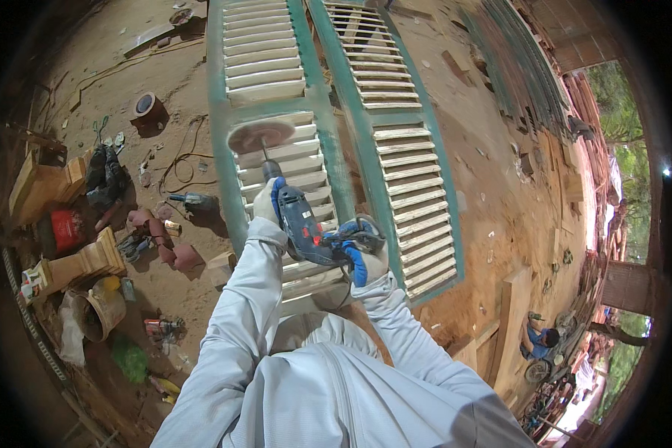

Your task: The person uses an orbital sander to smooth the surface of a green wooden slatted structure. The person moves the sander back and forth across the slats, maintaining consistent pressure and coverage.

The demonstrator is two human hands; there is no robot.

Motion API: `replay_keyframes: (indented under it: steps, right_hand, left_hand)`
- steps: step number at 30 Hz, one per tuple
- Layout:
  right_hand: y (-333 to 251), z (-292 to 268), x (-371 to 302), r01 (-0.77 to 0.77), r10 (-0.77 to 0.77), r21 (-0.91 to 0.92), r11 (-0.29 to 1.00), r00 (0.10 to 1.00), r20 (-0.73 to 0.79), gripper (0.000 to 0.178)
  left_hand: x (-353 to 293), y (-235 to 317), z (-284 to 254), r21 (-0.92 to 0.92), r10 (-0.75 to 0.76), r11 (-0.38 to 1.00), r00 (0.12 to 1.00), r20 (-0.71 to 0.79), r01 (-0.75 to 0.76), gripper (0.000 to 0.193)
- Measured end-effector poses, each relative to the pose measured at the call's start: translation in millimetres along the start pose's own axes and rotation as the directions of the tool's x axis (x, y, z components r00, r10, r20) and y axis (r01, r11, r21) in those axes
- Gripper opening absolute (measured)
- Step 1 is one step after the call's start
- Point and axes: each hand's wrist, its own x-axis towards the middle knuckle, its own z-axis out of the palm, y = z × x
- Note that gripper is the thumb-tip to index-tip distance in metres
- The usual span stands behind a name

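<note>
A dark blue power drill (302, 224) is held between both my gloved hands. My left hand (267, 201) wraps round its front end, just behind the chuck. Around the rear handle my right hand (367, 263) is closed, in a blue and white glove. The drill's shaft carries a round reddish sanding disc (261, 137), blurred, over the upper slats of the lower panel of a green-framed louvred shutter (218, 112). Those slats look pale and bare. To its right lies a second green shutter (444, 172) with pale slats.
On the left lie a second power tool (194, 201), pieces of reddish sandpaper (185, 257), a bucket (104, 306) and a carved wooden post (82, 265). Cables cross the dirt floor (179, 82). A person (539, 340) crouches at the far right, beside timber boards (509, 321).
</note>
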Motion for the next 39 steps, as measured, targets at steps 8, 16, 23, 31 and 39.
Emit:
replay_keyframes:
  steps: [8, 16, 23, 31, 39]
  right_hand:
    - [17.3, 13.4, 20.6, -0.021, 0.015, 0.065, 0.998, 0.996, 0.092, 0.049]
    - [2.5, 35.4, 23.5, -0.015, 0.006, -0.081, 0.997, 0.995, -0.102, 0.04]
    - [-13.7, 18.9, 26.6, 0.078, -0.089, -0.114, 0.99, 0.991, -0.096, 0.039]
    - [14.2, 25.4, 36.6, 0.005, -0.023, -0.234, 0.972, 0.997, -0.071, 0.044]
    - [19.8, 32.8, 41.4, 0.061, -0.062, -0.011, 0.998, 0.997, -0.046, 0.04]
  left_hand:
    - [-27.7, 54.2, 11.1, -0.069, 0.119, 0.99, 0.992, -0.031, -0.121, 0.021]
    - [6.1, 43.0, 14.5, 0.03, 0.009, 0.999, 1.0, -0.006, -0.009, 0.02]
    - [24.4, 26.8, 23.8, 0.092, -0.038, 0.995, 0.999, -0.012, 0.039, 0.029]
    - [31.3, 34.1, 6.7, 0.081, -0.08, 0.994, 0.997, -0.004, 0.08, 0.024]
    - [45.9, 52.9, 3.6, 0.118, 0.077, 0.99, 0.997, -0.015, -0.075, 0.025]
